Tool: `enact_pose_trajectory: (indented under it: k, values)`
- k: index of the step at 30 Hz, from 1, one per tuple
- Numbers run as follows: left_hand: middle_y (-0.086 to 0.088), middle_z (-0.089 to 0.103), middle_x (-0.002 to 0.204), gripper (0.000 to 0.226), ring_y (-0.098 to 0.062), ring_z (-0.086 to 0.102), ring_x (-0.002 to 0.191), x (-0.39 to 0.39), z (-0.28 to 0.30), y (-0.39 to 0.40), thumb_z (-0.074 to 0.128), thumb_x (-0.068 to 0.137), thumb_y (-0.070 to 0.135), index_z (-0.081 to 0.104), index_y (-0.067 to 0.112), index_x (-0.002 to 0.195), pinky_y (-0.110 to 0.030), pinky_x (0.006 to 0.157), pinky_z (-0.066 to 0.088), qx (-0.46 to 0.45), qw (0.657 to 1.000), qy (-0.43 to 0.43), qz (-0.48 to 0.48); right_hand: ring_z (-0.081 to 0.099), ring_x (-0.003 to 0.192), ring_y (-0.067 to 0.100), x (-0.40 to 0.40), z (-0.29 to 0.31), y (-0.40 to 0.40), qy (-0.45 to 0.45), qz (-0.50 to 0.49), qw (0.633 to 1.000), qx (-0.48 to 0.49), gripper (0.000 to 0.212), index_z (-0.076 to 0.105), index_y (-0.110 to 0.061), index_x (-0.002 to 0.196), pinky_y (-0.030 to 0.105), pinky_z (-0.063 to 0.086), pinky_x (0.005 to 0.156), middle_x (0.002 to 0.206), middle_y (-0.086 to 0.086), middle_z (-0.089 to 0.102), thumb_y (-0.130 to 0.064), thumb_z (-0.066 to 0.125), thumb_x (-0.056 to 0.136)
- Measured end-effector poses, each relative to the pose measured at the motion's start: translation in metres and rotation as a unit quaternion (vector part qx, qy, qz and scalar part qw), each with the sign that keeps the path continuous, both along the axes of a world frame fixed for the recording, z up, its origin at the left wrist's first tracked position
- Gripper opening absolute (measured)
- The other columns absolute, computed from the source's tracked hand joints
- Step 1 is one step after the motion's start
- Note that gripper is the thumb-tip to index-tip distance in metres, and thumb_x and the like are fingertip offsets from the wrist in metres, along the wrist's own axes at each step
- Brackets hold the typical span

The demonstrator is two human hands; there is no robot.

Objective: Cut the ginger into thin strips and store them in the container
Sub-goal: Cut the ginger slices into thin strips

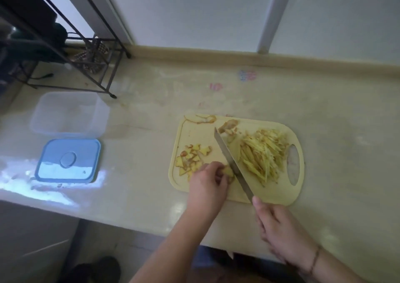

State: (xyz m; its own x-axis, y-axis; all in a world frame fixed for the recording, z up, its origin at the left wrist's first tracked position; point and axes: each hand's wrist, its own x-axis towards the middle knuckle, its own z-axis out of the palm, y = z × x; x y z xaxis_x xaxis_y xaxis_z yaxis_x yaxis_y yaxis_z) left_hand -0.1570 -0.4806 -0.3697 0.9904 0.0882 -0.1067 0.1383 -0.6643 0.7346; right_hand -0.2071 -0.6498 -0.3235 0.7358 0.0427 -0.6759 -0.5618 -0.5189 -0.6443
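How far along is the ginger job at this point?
Mostly cut: a pile of ginger strips lies on the cutting board, with peel scraps aside. In hand: the left hand steadies a last ginger piece while the right hand works the knife. Left: the clear container holds nothing, its blue lid off.

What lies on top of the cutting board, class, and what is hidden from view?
On the cutting board: ginger strips, peel scraps, the knife and a ginger piece pinned by the left hand. That hand covers most of the piece.
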Motion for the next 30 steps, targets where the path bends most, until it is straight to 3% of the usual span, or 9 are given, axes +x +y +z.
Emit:
enact_pose_trajectory:
  k: [4,8,11,18,26,30]
  values:
    - [-0.006,0.064,0.106,0.027,-0.012,0.061,0.080,-0.010,-0.012,-0.001,0.076,0.084,0.010,0.072,0.008,0.110,-0.028,0.073,0.055,0.025,0.992,-0.116,-0.044,0.025,0.037,0.014,0.015,0.000,-0.023,0.070,0.014,0.994,0.087,0.057,0.039,-0.017,0.065,0.019,0.019,0.038,0.049,0.000,0.030,-0.070,0.034,0.085]
    - [-0.012,0.066,0.107,0.014,-0.025,0.066,0.088,-0.019,-0.033,-0.003,0.073,0.088,0.007,0.075,0.002,0.101,-0.040,0.076,0.057,0.059,0.974,-0.211,-0.062,0.032,0.034,0.006,0.016,-0.005,-0.030,-0.018,0.096,0.995,0.036,0.076,0.040,-0.011,0.064,0.014,0.024,0.038,0.044,-0.005,0.035,-0.084,0.026,0.082]
    - [-0.015,0.068,0.105,0.012,-0.027,0.066,0.088,-0.022,-0.040,-0.006,0.072,0.090,0.008,0.076,-0.001,0.097,-0.039,0.079,0.055,0.075,0.966,-0.243,-0.049,0.034,0.037,0.007,0.009,-0.009,-0.034,-0.054,0.116,0.992,0.018,0.080,0.041,-0.012,0.061,0.023,0.027,0.046,0.042,-0.004,0.036,-0.090,0.024,0.070]
    - [-0.017,0.069,0.102,0.011,-0.029,0.065,0.090,-0.020,-0.040,-0.010,0.073,0.086,0.001,0.074,-0.004,0.096,-0.033,0.086,0.053,0.096,0.961,-0.255,-0.051,0.034,0.037,0.007,-0.001,-0.005,-0.044,-0.063,0.110,0.992,0.030,0.080,0.044,-0.015,0.063,0.016,0.024,0.042,0.043,-0.005,0.036,-0.092,0.026,0.072]
    - [-0.015,0.071,0.104,0.009,-0.028,0.066,0.086,-0.017,-0.040,-0.010,0.071,0.087,0.000,0.074,-0.004,0.094,-0.035,0.082,0.052,0.087,0.959,-0.264,-0.060,0.036,0.038,0.009,-0.002,-0.002,-0.045,-0.083,0.123,0.989,0.013,0.074,0.045,-0.018,0.066,0.016,0.025,0.044,0.043,-0.004,0.038,-0.088,0.024,0.077]
    - [-0.013,0.072,0.104,0.005,-0.026,0.066,0.087,-0.018,-0.041,-0.007,0.074,0.089,0.001,0.076,-0.002,0.093,-0.035,0.083,0.053,0.075,0.957,-0.274,-0.062,0.035,0.041,0.009,-0.007,-0.001,-0.046,-0.075,0.126,0.989,0.006,0.084,0.040,-0.012,0.063,0.019,0.026,0.045,0.044,-0.005,0.037,-0.093,0.020,0.075]
